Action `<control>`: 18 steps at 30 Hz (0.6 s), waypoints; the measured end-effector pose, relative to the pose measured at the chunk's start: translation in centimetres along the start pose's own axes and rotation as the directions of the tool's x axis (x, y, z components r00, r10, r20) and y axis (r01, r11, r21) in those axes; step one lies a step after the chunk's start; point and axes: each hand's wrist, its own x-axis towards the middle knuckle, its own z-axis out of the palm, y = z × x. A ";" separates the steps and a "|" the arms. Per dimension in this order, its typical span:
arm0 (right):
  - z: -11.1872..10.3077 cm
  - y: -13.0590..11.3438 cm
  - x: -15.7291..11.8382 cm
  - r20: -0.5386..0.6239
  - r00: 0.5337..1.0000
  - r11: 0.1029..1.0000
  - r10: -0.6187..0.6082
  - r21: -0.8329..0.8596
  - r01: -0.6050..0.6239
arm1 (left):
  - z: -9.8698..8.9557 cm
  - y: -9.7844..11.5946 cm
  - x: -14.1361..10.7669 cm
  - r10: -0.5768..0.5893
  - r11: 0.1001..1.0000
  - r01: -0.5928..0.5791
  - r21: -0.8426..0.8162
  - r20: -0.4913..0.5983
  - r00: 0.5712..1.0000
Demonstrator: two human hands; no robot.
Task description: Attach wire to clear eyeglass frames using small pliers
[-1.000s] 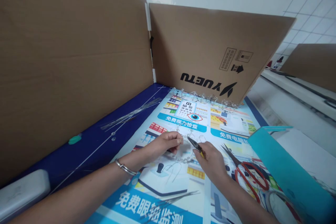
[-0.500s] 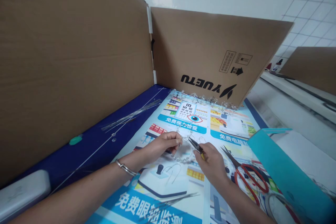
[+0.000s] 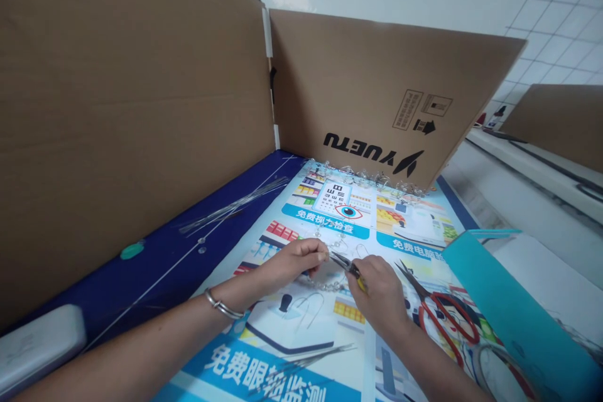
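Over the middle of the printed sheet, my left hand (image 3: 304,259) pinches the end of a string of clear beads (image 3: 325,286). The strand curves below the fingers and toward the right. My right hand (image 3: 380,289) is wrapped round a pair of pliers (image 3: 347,264) with dark jaws and yellow on the handle. The plier tips point left and lie close to my left fingertips; whether they grip the wire there is too small to tell. A bent wire loop (image 3: 308,311) lies on the sheet below my hands.
Red-handled scissors (image 3: 440,314) and a teal box (image 3: 513,308) are at right. Thin wires (image 3: 235,204) lie on the blue cloth at left, more wires (image 3: 311,358) in front. Beaded pieces (image 3: 367,177) line the back cardboard panel (image 3: 377,88). A white case (image 3: 40,345) sits front left.
My right hand has turned the pliers flatter, and their tips have moved left and slightly down toward my left fingertips. The bead strand has shifted, its ring shape now less visible.
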 end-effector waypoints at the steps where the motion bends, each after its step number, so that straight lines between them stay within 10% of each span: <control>1: -0.1 0.0 0.0 0.003 1.000 1.000 -0.003 -0.010 0.003 | 0.0 -0.1 0.0 -0.003 1.000 0.003 0.013 0.006 1.000; 18: -1.2 -0.3 0.4 0.068 0.988 0.959 -0.137 -0.242 0.150 | 0.4 -0.4 -0.3 -0.055 0.998 0.056 -0.011 0.068 0.996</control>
